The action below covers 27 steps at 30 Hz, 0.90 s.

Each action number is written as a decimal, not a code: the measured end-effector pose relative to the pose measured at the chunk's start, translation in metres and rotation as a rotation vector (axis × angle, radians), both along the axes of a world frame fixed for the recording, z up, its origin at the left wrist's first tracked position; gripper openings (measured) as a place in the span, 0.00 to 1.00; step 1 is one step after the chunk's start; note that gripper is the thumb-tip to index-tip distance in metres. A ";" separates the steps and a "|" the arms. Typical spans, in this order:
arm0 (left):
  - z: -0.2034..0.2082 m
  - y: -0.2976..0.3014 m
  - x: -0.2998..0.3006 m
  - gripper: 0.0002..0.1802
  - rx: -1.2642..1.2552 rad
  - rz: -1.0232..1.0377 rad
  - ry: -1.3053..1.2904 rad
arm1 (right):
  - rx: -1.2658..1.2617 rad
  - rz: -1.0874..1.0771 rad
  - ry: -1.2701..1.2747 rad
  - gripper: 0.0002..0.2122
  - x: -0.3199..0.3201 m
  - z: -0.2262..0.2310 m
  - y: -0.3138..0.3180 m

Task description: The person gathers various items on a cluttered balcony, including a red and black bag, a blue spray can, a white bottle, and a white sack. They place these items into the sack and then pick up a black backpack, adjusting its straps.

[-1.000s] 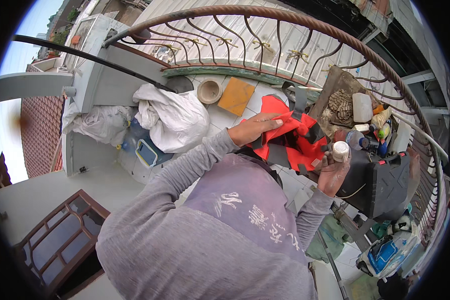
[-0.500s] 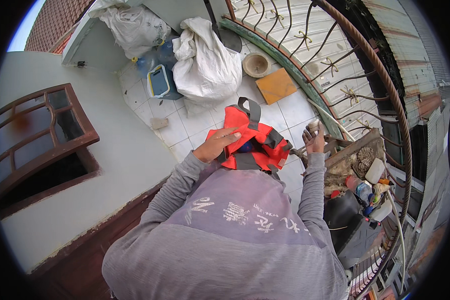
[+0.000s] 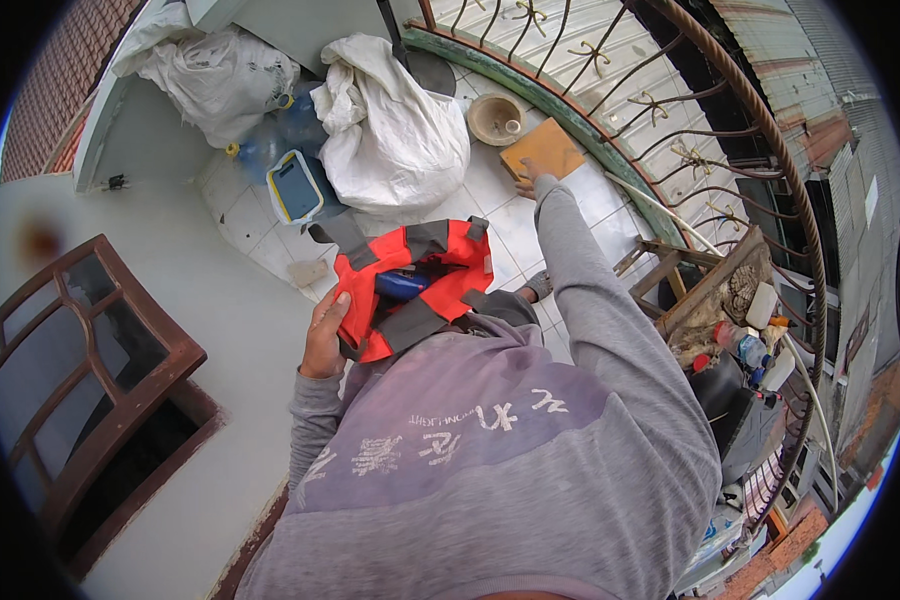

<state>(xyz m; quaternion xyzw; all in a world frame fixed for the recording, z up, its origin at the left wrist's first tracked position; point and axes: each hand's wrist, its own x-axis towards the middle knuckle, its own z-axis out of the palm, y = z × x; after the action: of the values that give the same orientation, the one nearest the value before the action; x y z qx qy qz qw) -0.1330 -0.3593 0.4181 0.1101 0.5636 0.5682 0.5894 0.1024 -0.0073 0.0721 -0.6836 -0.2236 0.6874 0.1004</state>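
My left hand (image 3: 324,336) grips the left edge of a red-orange tote bag (image 3: 478,250) with dark grey straps. The bag's mouth gapes, and a blue object (image 3: 402,284) lies inside, its kind unclear. Far ahead, my right hand (image 3: 536,176) reaches out with fingers spread and nothing in it, over the near edge of an orange-brown square board (image 3: 560,146). Just beyond it is a round stone-like bowl (image 3: 488,118). A small pale roundish piece (image 3: 513,127) shows at the bowl's right side; whether it rests there or is in the air I cannot tell.
White sacks (image 3: 395,150) and a blue container (image 3: 296,188) stand on the tiles ahead. A curved iron railing (image 3: 760,110) runs along the right, with a wooden crate (image 3: 715,285) and bottles beside it. At left, a brown-framed window (image 3: 120,330) juts from the wall.
My right hand has swung forward from beside the crate to the board, letting go of a pale piece. The bag has shifted left, with my left hand now on its left edge.
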 end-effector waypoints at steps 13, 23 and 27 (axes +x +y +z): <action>-0.009 0.131 -0.037 0.30 -0.018 -0.388 -0.167 | 0.101 -0.403 0.106 0.28 0.150 0.101 -0.288; 0.044 0.256 0.185 0.36 0.149 -1.253 -0.165 | 0.774 -0.327 -0.083 0.23 0.210 0.264 -0.270; 0.066 0.277 0.279 0.35 0.255 -1.337 -0.334 | 0.808 -0.506 0.099 0.15 0.293 0.343 -0.331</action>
<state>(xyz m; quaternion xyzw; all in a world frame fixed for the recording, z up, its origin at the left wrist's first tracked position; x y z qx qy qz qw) 0.1462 -0.0820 0.4841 0.4128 0.2059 0.1549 0.8736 0.3952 -0.3380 0.4153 -0.5891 -0.2943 0.5313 0.5329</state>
